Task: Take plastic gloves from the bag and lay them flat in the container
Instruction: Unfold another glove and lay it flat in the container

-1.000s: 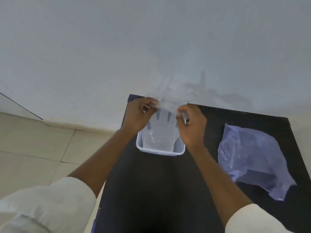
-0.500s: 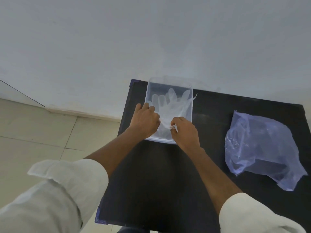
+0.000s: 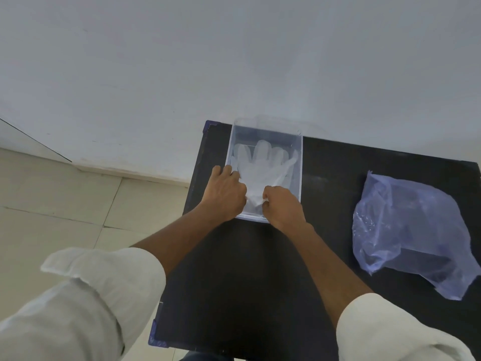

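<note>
Both arms bare from elbow to fingers, no rings, watch or gloves on left hand or right hand. Left sleeve and right sleeve off-white, loose woven fabric, rolled into thick cuffs near the elbows, creased.

No text, label, brand or number can be read on anything in view.
</note>
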